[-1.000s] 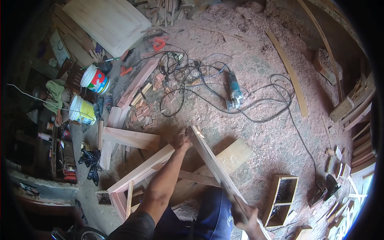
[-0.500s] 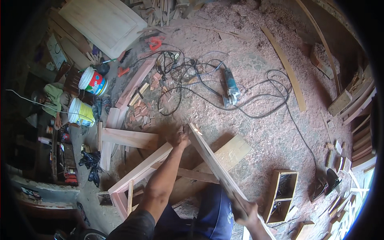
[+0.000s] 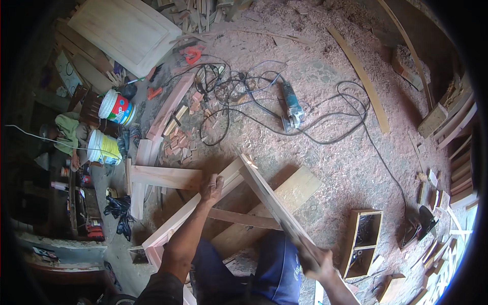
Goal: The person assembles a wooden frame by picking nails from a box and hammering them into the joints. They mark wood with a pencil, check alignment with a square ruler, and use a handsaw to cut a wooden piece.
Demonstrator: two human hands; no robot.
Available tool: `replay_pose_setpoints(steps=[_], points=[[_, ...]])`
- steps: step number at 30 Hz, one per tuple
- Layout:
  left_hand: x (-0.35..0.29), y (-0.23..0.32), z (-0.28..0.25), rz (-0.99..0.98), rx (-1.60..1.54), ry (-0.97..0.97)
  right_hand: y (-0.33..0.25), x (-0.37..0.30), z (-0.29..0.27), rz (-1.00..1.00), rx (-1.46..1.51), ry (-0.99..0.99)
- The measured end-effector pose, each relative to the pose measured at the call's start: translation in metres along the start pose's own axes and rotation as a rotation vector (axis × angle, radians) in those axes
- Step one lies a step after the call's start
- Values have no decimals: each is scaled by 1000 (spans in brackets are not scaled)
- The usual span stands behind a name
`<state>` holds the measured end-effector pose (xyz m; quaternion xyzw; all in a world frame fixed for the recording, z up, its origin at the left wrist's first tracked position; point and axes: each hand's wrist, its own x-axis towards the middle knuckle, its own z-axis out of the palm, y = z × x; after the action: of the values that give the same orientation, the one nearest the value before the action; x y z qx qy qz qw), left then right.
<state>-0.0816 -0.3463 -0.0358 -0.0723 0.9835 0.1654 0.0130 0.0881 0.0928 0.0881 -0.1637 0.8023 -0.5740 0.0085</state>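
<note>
A wooden frame of pale pinkish boards stands before me, its two long sides meeting in a point at the far end. On the left side board, a short way below that corner, my left hand is closed over the edge. My right hand grips the lower part of the right side board, slightly blurred. A curved brown crosspiece spans between the two sides. Beneath the frame, a flat plank lies on the floor.
An angle grinder lies beyond the frame amid looped black cable. Wood shavings cover the floor. Two paint buckets stand left, near a T-shaped board assembly. A small open wooden box is at the right.
My left hand has moved from the frame's far corner nearer to me, onto the left board. That board's end now lies closer against the right board at the corner.
</note>
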Motion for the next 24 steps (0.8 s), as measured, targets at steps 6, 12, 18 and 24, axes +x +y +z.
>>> replay_pose_setpoints(steps=[6,12,18,24], points=[[16,12,6,-68,57,-42,65,158,93,98,-176,-60],[-10,10,-5,-107,45,-86,13,-48,3,150,65,-14],[-3,10,-7,-38,35,24,14,121,54,277,12,-102],[5,7,-10,-7,27,108,32,93,59,47,-29,-8]])
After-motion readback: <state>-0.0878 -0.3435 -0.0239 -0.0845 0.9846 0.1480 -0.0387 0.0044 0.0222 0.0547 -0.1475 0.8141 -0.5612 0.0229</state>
